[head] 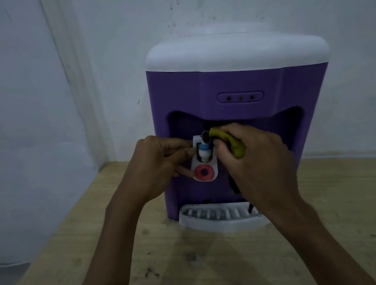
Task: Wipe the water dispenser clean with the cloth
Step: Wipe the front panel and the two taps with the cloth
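A purple water dispenser (pixel 242 85) with a white top stands on a wooden table against the wall. In its front recess is a white tap lever (pixel 206 164) with a red disc and a small blue-and-white spout. My left hand (pixel 158 163) pinches the left edge of that white lever. My right hand (pixel 252 157) grips a bunched yellow-green cloth (pixel 228 141) and presses its dark tip against the top of the tap. The right side of the recess is hidden behind my right hand.
A white slotted drip tray (pixel 217 216) juts out at the dispenser's foot. The light wooden table (pixel 126 261) has dark stains in front. Its left edge drops off beside a pale wall (pixel 20 118) that meets the back wall in a corner.
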Demonstrator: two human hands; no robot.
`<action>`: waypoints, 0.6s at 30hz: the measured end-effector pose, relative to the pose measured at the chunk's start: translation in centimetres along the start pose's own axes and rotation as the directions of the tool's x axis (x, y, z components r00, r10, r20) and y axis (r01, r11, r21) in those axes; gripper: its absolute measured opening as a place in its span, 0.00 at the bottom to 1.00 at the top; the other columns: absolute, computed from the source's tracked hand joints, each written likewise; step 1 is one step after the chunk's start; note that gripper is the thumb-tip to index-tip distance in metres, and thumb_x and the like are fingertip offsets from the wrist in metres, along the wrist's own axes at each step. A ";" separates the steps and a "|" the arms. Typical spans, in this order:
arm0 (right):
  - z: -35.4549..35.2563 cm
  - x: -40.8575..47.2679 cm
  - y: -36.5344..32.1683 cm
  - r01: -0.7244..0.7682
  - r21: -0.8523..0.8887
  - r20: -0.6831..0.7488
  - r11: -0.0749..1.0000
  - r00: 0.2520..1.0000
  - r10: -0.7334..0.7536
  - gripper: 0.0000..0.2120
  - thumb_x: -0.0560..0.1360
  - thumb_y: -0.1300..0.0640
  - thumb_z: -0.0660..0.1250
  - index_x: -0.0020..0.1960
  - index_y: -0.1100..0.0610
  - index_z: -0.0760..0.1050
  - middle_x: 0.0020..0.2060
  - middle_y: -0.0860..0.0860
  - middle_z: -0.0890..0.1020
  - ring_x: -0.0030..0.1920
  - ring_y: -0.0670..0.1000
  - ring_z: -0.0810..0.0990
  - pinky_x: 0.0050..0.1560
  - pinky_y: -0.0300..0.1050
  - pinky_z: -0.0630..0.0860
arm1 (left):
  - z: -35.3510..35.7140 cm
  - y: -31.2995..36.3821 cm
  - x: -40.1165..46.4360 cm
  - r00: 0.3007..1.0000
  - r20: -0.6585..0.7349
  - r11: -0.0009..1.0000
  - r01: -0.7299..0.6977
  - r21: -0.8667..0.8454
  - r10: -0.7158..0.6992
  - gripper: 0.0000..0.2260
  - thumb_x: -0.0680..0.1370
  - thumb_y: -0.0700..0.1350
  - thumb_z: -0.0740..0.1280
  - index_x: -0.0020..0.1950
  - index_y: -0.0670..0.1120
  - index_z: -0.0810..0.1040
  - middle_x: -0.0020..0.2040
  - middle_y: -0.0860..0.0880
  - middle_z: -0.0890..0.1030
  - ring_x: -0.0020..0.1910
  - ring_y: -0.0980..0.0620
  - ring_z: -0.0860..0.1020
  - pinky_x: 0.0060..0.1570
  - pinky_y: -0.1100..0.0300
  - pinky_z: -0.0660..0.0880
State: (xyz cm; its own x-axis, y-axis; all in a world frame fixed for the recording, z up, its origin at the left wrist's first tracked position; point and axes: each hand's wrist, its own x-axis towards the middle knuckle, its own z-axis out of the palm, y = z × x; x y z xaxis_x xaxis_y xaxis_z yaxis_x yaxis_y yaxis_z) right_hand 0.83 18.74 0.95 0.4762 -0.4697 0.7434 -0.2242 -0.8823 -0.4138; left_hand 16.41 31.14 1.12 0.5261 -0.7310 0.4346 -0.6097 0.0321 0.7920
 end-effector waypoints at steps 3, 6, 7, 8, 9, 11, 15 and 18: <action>0.6 0.4 -1.0 0.078 -0.020 0.008 0.997 0.997 -0.078 0.10 0.79 0.48 0.68 0.59 0.39 0.81 0.52 0.38 0.84 0.50 0.44 0.82 0.43 0.47 0.80 | -0.1 -0.1 0.1 1.000 0.000 1.000 0.011 0.005 -0.011 0.07 0.80 0.41 0.70 0.55 0.49 0.86 0.44 0.51 0.88 0.37 0.52 0.87 0.39 0.59 0.83; 1.4 0.0 -2.0 0.124 -0.019 -0.020 0.992 0.992 -0.124 0.11 0.79 0.50 0.68 0.59 0.41 0.81 0.52 0.39 0.84 0.49 0.44 0.82 0.39 0.46 0.79 | 0.0 0.0 -0.1 1.000 -0.003 1.000 0.003 0.013 -0.002 0.07 0.81 0.41 0.69 0.53 0.49 0.87 0.43 0.51 0.88 0.38 0.52 0.87 0.39 0.59 0.83; 1.4 -0.2 -1.9 0.097 -0.014 -0.036 0.995 0.995 -0.097 0.11 0.79 0.50 0.68 0.60 0.41 0.81 0.52 0.39 0.84 0.48 0.43 0.81 0.38 0.44 0.78 | 0.0 0.1 -0.1 1.000 -0.004 1.000 0.005 0.013 -0.005 0.07 0.81 0.41 0.69 0.53 0.48 0.87 0.43 0.51 0.88 0.37 0.52 0.87 0.38 0.60 0.82; 1.3 -0.4 -1.7 0.061 -0.010 -0.053 0.998 0.997 -0.061 0.10 0.79 0.50 0.68 0.60 0.40 0.81 0.51 0.39 0.84 0.47 0.43 0.81 0.37 0.43 0.77 | 0.1 0.1 -0.1 1.000 -0.003 1.000 0.008 0.011 -0.008 0.07 0.81 0.41 0.69 0.53 0.48 0.87 0.43 0.50 0.88 0.37 0.51 0.87 0.38 0.60 0.82; 1.0 -0.6 -1.4 0.025 -0.009 -0.072 1.000 0.997 -0.025 0.10 0.80 0.49 0.68 0.59 0.40 0.81 0.50 0.39 0.84 0.46 0.43 0.81 0.36 0.44 0.77 | 0.0 0.3 0.0 1.000 -0.002 1.000 0.004 0.012 -0.003 0.07 0.81 0.41 0.69 0.53 0.49 0.87 0.44 0.50 0.88 0.37 0.51 0.87 0.37 0.60 0.81; 0.7 -1.0 -0.8 -0.038 -0.010 -0.091 0.999 0.995 0.037 0.08 0.80 0.47 0.67 0.58 0.40 0.79 0.42 0.40 0.82 0.41 0.49 0.81 0.32 0.45 0.73 | -0.1 0.3 0.0 1.000 0.001 1.000 -0.008 0.017 0.008 0.07 0.81 0.41 0.70 0.54 0.48 0.87 0.45 0.50 0.88 0.36 0.51 0.87 0.38 0.59 0.82; 1.1 -1.1 -0.9 -0.014 0.010 -0.095 1.000 0.995 0.015 0.07 0.80 0.49 0.68 0.57 0.40 0.79 0.38 0.40 0.80 0.38 0.48 0.81 0.31 0.46 0.74 | 0.0 -0.1 0.1 1.000 0.001 1.000 -0.008 0.025 0.008 0.07 0.81 0.41 0.70 0.54 0.48 0.87 0.46 0.52 0.88 0.36 0.52 0.87 0.40 0.56 0.83; 1.4 -0.4 -1.7 0.155 -0.148 -0.078 0.977 0.983 -0.168 0.11 0.76 0.51 0.68 0.57 0.41 0.81 0.49 0.39 0.83 0.43 0.45 0.82 0.30 0.45 0.77 | -0.2 -0.6 0.2 1.000 0.004 0.997 -0.022 0.078 0.022 0.09 0.82 0.37 0.67 0.51 0.46 0.87 0.44 0.49 0.88 0.37 0.53 0.87 0.41 0.51 0.84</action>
State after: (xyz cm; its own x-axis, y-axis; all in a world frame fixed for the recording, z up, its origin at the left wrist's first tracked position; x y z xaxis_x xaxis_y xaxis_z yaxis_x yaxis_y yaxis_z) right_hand 2.21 20.46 0.68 0.4392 -0.3156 0.8411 -0.2708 -0.9392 -0.2109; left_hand 16.99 31.07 0.81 0.5098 -0.7331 0.4501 -0.6657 -0.0048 0.7462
